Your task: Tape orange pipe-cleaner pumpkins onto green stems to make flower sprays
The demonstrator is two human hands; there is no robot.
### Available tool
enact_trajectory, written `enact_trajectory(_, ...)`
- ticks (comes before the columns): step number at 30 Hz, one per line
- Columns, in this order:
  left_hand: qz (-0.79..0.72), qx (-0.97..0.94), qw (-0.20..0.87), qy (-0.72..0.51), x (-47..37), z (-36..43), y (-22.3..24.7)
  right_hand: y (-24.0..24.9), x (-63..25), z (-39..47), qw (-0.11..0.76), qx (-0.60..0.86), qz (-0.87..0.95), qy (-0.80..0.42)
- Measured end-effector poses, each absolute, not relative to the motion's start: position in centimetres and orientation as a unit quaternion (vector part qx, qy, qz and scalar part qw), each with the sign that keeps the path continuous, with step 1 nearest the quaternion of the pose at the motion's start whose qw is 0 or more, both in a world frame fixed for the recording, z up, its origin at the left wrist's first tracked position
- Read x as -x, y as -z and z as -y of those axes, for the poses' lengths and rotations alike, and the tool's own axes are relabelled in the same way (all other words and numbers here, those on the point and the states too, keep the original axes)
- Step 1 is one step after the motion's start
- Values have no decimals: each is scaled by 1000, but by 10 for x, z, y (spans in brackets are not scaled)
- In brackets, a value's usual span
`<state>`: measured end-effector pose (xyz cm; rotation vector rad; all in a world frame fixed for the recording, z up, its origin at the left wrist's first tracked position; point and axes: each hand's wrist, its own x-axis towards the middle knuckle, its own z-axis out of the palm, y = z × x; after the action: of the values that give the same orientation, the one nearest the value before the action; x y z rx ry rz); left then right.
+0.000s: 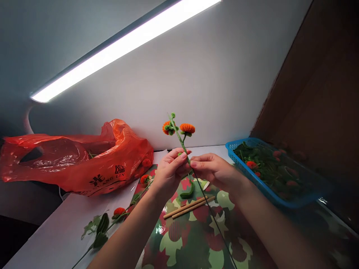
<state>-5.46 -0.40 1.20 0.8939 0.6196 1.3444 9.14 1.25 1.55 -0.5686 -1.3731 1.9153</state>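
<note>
Both hands hold one artificial flower stem (179, 137) upright over the table. It carries fuzzy orange blossoms (187, 128) with green bits beneath them, and a small green bud (173, 115) near the tip. My left hand (171, 168) pinches the green-wrapped stem between thumb and fingers. Just to its right, my right hand (213, 168) is closed on the same stem, thumb against fingers, slightly lower. Below the hands a thin dark wire (214, 216) runs down toward me. A curled green fuzzy piece (188, 191) lies on the mat under the hands.
Two thin brown sticks (193, 206) lie on the patterned mat (190, 246). At left sits a red plastic bag (112, 168), with a finished-looking flower stem (113, 223) in front. A blue basket (244, 170) of greenery and orange flowers stands right. A lit lamp bar (126, 48) hangs above.
</note>
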Motion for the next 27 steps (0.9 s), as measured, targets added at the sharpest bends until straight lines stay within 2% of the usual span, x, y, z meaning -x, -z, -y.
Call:
enact_trajectory(5, -280, -406, 659, -568, 62, 1, -12, -12, -85, -12, 325, 209, 442, -809)
enact_trajectory(11, -257, -355, 685, -581, 62, -2, -10, -14, -86, -11, 417, 251, 496, -719)
enact_trajectory(15, -272, -335, 645, -631, 56, -4, -8, -15, -89, -13, 448, 279, 520, -672)
enact_trajectory(27, -289, -265, 629, -671, 47, 1, -7, -16, -89, -14, 484, 278, 533, -636)
